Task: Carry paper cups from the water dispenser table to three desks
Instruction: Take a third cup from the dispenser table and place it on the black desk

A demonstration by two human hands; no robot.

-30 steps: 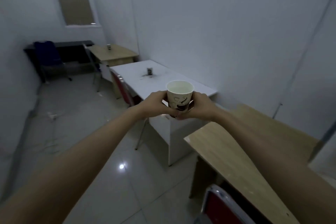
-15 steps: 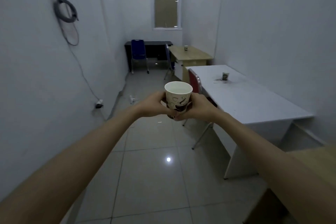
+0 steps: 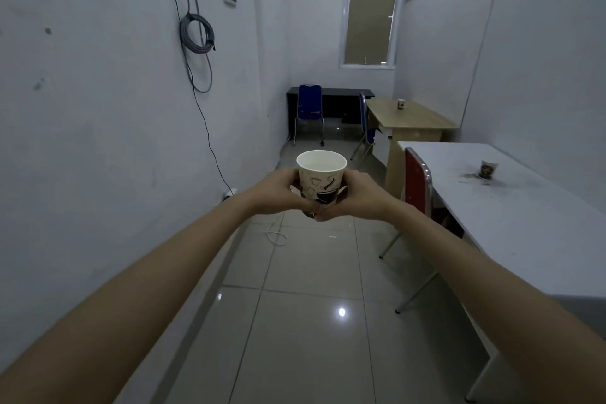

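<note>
I hold a cream paper cup (image 3: 321, 179) with dark coffee-cup prints upright at arm's length, over the tiled floor. My left hand (image 3: 278, 193) grips its left side and my right hand (image 3: 359, 195) its right side, fingers meeting under its base. A second paper cup (image 3: 488, 169) stands on the white desk (image 3: 524, 223) at the right. A third cup (image 3: 400, 104) stands on the wooden desk (image 3: 410, 116) farther back.
A red chair (image 3: 417, 180) is tucked at the white desk, a blue chair (image 3: 309, 106) faces a black desk (image 3: 337, 95) at the far wall. Cables (image 3: 196, 33) hang on the left wall; a white cord (image 3: 277, 234) lies on the floor.
My view has swung left: the near wooden desk has left the frame, and the aisle, left wall and far desks now lie ahead. Both hands keep the cup as before.
</note>
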